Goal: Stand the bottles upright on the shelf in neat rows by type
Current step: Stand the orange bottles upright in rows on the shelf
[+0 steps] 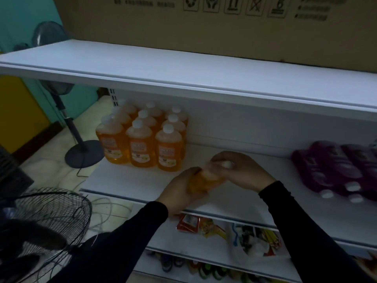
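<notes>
Nine orange bottles (140,137) upright on the middle shelf (234,193), in three rows of three, white caps up, at 10 o'clock from the hands. A tenth orange bottle (201,180) in the hands, blurred, tilted with its cap toward 2 o'clock, over the front half of the shelf and just right of the standing block. Left hand (183,188) wrapped round the bottle's body from below; right hand (240,170) curled over the cap end (both clamped on the one bottle, nearly touching each other). Both arms in dark sleeves.

At 3 o'clock, purple bottles (334,170) lying flat on the same shelf, caps toward the front edge; three white caps visible, full count not readable at the frame edge. Bare white shelf between the hands and the purple bottles.

Above, at 12 o'clock, an upper shelf (183,66) bearing a large cardboard box (204,23) with printed handling symbols. Below, at 6 o'clock, a lower shelf (204,242) with packets (195,221) and a plastic bag (251,244) of goods; further down, a row of small items, too dim to name.

At 9 o'clock, a standing fan (81,148) on a round base, on a pale tiled floor with loose cables. At 7 o'clock, a wire fan guard (53,217) close to the camera. Teal wall and a yellow panel at far left. Dim light throughout.
</notes>
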`<state>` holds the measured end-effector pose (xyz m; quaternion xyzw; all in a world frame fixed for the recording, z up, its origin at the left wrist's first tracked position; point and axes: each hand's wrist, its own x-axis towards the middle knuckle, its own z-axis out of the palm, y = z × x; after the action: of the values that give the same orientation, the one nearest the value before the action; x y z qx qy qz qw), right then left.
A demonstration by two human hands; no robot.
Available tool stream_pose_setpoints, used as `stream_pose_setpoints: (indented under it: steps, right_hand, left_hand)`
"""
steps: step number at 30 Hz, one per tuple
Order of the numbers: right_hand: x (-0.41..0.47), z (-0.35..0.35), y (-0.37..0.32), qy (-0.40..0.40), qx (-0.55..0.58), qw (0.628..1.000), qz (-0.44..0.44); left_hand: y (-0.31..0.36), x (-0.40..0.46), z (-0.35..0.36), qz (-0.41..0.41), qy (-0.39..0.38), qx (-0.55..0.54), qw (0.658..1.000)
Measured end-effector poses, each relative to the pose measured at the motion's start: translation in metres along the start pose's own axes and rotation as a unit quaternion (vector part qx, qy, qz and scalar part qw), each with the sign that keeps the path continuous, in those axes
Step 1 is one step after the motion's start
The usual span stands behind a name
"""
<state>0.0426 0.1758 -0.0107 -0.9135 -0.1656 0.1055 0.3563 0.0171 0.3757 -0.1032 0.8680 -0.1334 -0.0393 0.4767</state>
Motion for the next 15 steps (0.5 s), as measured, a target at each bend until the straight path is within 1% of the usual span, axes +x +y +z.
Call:
stream_pose_setpoints:
  steps: [2,4,5,7,8,10,12,14,15]
  right_hand:
    - [0.008,0.009,-0.01,-0.011,0.045,0.999,-0.026]
    - [0.014,0.025,-0.023,-0.052,0.092,0.992,-0.068]
    - [0.018,0.035,-0.027,-0.06,0.104,0.989,-0.091]
    - [0.027,0.059,-0.032,-0.041,0.109,0.986,-0.123]
    - [0.033,0.071,-0.034,-0.028,0.106,0.986,-0.125]
    - [0.041,0.09,-0.038,-0.001,0.089,0.989,-0.114]
    - [0.047,0.105,-0.042,0.031,0.08,0.991,-0.106]
    - [0.049,0.115,-0.045,0.072,0.073,0.989,-0.104]
    - [0.05,0.119,-0.046,0.093,0.071,0.988,-0.101]
  left_hand:
    - [-0.008,-0.009,-0.017,-0.03,0.005,-0.07,0.997]
    - [-0.016,-0.017,-0.036,-0.034,0.009,-0.123,0.992]
    - [-0.019,-0.021,-0.045,-0.036,0.01,-0.139,0.99]
    - [-0.028,-0.028,-0.061,-0.05,0.012,-0.147,0.988]
    - [-0.033,-0.032,-0.069,-0.058,0.013,-0.137,0.989]
    - [-0.044,-0.039,-0.081,-0.066,0.023,-0.08,0.994]
    - [-0.057,-0.045,-0.093,-0.058,0.055,0.011,0.997]
    - [-0.069,-0.053,-0.104,-0.035,0.087,0.129,0.987]
    - [-0.076,-0.056,-0.109,-0.031,0.087,0.206,0.974]
